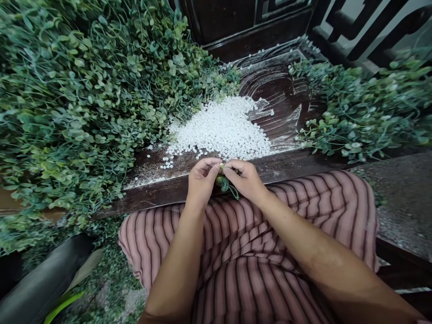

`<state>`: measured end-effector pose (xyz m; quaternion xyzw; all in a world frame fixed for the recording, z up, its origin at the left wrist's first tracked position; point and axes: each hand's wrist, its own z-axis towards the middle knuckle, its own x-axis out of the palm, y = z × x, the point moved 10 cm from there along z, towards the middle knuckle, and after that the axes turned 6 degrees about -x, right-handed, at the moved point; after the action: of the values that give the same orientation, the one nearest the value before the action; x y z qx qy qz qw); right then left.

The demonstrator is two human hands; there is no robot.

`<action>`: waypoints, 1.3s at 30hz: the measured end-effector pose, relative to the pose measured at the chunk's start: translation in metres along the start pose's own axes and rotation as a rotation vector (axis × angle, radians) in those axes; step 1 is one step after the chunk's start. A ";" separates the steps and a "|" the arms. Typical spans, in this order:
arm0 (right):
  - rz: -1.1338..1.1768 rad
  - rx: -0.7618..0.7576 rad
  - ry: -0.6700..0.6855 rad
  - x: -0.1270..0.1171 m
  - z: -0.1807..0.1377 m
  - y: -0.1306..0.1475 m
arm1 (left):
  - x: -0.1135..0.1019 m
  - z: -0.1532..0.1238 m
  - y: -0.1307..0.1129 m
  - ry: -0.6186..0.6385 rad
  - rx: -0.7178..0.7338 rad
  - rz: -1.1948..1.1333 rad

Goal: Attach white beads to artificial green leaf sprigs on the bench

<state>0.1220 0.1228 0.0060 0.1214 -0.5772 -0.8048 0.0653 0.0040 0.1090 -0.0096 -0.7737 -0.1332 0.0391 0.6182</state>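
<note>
My left hand (201,182) and my right hand (245,179) meet at the front edge of the dark wooden bench, thumbs and fingers pinched together. Between the fingertips is the pale green tip of a small artificial leafy sprig (222,182), whose leaves and stem hang below the fingers. Fingers partly cover the tip, so its exact shape is hidden. Just beyond my hands lies a heap of small white beads or caps (224,128), spread over the wood.
A large mass of artificial greenery (101,90) fills the left side. More leafy sprigs (364,108) lie at the right. White powder streaks the bench top (283,103). A dark lattice backrest (364,27) stands behind. Someone's leg (50,279) shows at lower left.
</note>
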 end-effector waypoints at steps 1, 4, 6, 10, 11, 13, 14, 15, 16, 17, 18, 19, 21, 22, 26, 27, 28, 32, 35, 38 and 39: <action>0.000 0.002 0.001 0.000 0.000 0.000 | -0.001 0.000 0.001 -0.005 -0.001 0.007; 0.012 0.012 0.001 0.001 0.000 -0.002 | -0.002 0.001 0.004 -0.014 -0.012 0.032; 0.019 0.015 -0.001 0.000 0.000 -0.003 | -0.002 0.000 0.004 -0.016 -0.004 0.051; 0.024 0.029 -0.002 0.001 0.000 -0.004 | -0.004 -0.002 0.005 -0.038 0.007 0.087; 0.025 0.035 -0.002 0.001 0.001 -0.004 | -0.004 -0.002 0.004 -0.049 0.009 0.092; 0.027 0.047 -0.009 0.001 0.001 -0.005 | -0.006 -0.004 0.003 -0.077 0.024 0.096; 0.028 0.053 -0.014 0.000 0.001 -0.006 | -0.007 -0.005 0.002 -0.093 0.036 0.099; 0.031 0.059 -0.018 0.000 0.001 -0.006 | -0.008 -0.006 0.001 -0.109 0.048 0.102; 0.036 0.068 -0.022 0.000 0.001 -0.007 | -0.008 -0.007 0.000 -0.124 0.060 0.106; 0.041 0.077 -0.029 0.000 0.001 -0.007 | -0.008 -0.007 -0.001 -0.136 0.070 0.110; 0.047 0.088 -0.033 0.000 0.000 -0.008 | -0.008 -0.008 -0.002 -0.147 0.079 0.114; 0.053 0.098 -0.038 -0.001 0.000 -0.009 | -0.008 -0.009 -0.002 -0.158 0.087 0.117; 0.062 0.113 -0.049 -0.001 0.000 -0.009 | -0.007 -0.010 -0.003 -0.175 0.105 0.122; 0.063 0.118 -0.053 -0.001 0.000 -0.010 | -0.007 -0.011 -0.003 -0.184 0.113 0.125; 0.060 0.135 -0.073 -0.003 0.000 -0.011 | -0.009 -0.012 -0.001 -0.216 0.140 0.133; 0.057 0.140 -0.078 -0.004 0.000 -0.012 | -0.009 -0.012 -0.001 -0.219 0.145 0.135; 0.055 0.143 -0.083 -0.004 -0.001 -0.012 | -0.009 -0.012 -0.001 -0.221 0.152 0.139; 0.048 0.140 -0.093 -0.005 -0.001 -0.012 | -0.009 -0.012 -0.003 -0.228 0.178 0.158; 0.039 0.137 -0.097 -0.005 -0.001 -0.011 | -0.009 -0.013 -0.006 -0.235 0.203 0.170; 0.033 0.144 -0.093 -0.005 -0.001 -0.011 | -0.007 -0.014 -0.007 -0.233 0.233 0.191; 0.030 0.149 -0.095 -0.005 -0.001 -0.011 | -0.007 -0.014 -0.008 -0.232 0.247 0.200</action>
<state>0.1271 0.1270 -0.0037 0.0787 -0.6396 -0.7636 0.0407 -0.0009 0.0954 0.0009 -0.6918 -0.1202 0.2052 0.6818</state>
